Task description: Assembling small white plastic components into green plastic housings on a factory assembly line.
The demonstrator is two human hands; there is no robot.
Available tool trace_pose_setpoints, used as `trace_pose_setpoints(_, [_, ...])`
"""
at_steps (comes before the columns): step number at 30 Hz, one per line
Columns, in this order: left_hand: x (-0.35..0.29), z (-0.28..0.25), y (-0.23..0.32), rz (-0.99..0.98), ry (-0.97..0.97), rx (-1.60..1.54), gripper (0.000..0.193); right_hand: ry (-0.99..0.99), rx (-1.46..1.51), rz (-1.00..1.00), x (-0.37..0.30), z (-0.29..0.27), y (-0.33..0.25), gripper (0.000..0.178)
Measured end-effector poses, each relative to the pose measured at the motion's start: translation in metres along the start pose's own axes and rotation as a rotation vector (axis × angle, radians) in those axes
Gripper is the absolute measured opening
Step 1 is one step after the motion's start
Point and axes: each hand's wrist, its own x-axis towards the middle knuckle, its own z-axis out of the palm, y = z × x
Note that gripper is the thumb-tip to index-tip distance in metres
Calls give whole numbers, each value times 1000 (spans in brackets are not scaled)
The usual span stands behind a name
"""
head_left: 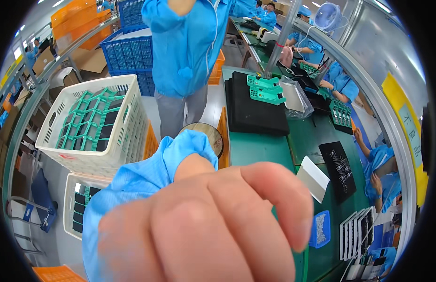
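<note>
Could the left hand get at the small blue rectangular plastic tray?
Probably yes: nothing visible covers the blue tray on the green bench, though the left hand is close to the camera.

The blue tray (322, 243) is a small, shallow rectangle with a low rim, lying flat on the green bench (300, 134). Small pale bits (320, 227) are heaped loosely across its inside. Just above it in the view is a pale card (313, 179), set askew, one corner pointing up and away, with a whiter strip along one side and a duller face beside it. To the right of the card, apart from it, a dark pad (344, 194) lies flat at a slant, longer than wide; thin, whitish slivers (339, 164) are scattered over its middle, leaving the ends bare.
</note>
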Motion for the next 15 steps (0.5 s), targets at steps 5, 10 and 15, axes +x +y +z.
trace_pose_setpoints(5, [-2, -4, -4, 72, 68, 19, 15, 5, -18, -41, 4, 0, 3, 21])
trace_pose_setpoints(10, [-11, -4, -5, 170, 111, 43, 14, -15, -24, -34, 6, 3, 5, 22])
trace_pose_setpoints(15, [-40, -25, -41, 224, 5, -52, 18, 13, -92, -20, 7, -6, 11, 23])
